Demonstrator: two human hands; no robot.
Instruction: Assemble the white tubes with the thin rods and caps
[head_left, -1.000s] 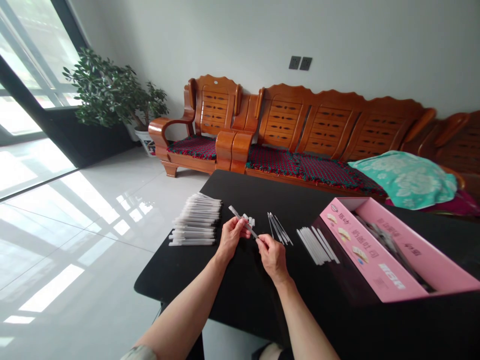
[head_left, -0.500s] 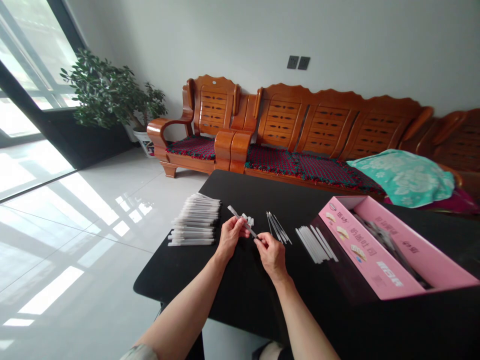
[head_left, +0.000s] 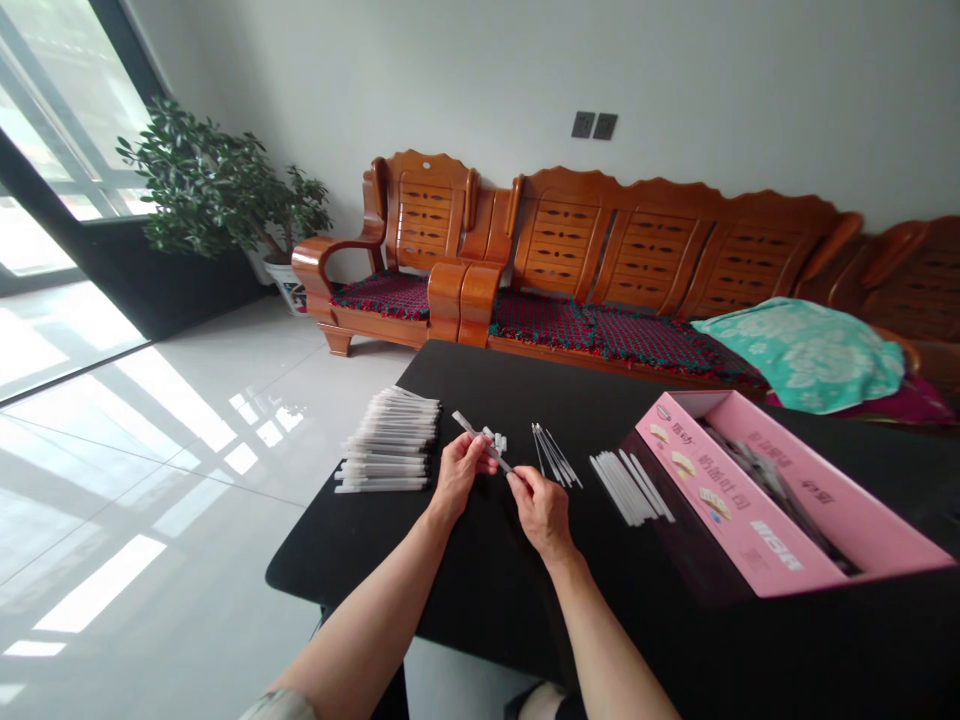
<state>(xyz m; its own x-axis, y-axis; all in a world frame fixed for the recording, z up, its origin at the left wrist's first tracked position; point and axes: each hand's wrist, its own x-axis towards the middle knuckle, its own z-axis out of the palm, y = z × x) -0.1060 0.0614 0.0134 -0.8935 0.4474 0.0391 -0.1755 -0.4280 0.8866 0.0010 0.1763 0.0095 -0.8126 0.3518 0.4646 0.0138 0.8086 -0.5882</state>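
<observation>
My left hand [head_left: 459, 472] grips a slim translucent white plastic tube [head_left: 472, 432], like a pen barrel, that slants across the table. My right hand [head_left: 538, 502] pinches the tube's thin lower end between its fingertips, so the two hands nearly meet. Just beyond them lie a few small white plastic pieces [head_left: 493, 440]. To the left is a neat stack of white tubes [head_left: 388, 442]. On the right lie a bundle of thin pen refills [head_left: 553, 458] and a group of white sticks [head_left: 628, 488].
All of this lies on a black table [head_left: 525, 390]. A pink cardboard box [head_left: 750, 490] stands open at its right side. Behind the table are a wooden sofa [head_left: 645, 250] and a potted plant [head_left: 217, 185]. Tiled floor extends left of the table edge.
My hands keep the same hold on the tube. The whole scene sits slightly further left in the view, from a small head movement.
</observation>
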